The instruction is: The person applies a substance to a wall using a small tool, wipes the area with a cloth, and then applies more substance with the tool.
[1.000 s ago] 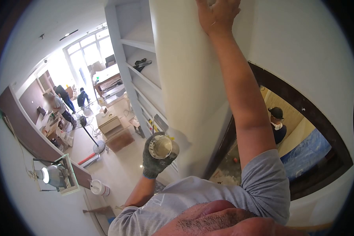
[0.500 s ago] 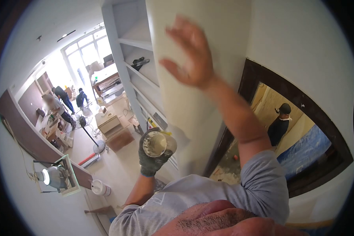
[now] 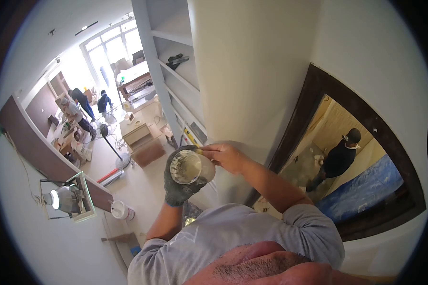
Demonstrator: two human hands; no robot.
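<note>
- a small white tub is gripped from below by the gloved left hand.
- the tub's rim is pinched by the bare right hand, fingers together, beside the white column.

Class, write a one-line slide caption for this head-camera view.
Gloved left hand holds a small tub; bare right hand reaches its rim beside a white wall.

A dark grey knitted cloth glove with a coarse weave covers the left hand; its fingers wrap a small round plastic-looking cup, smeared inside with matt whitish paste. Just beyond the bare right fingers, the cream wall column looks smooth and matt.
</note>
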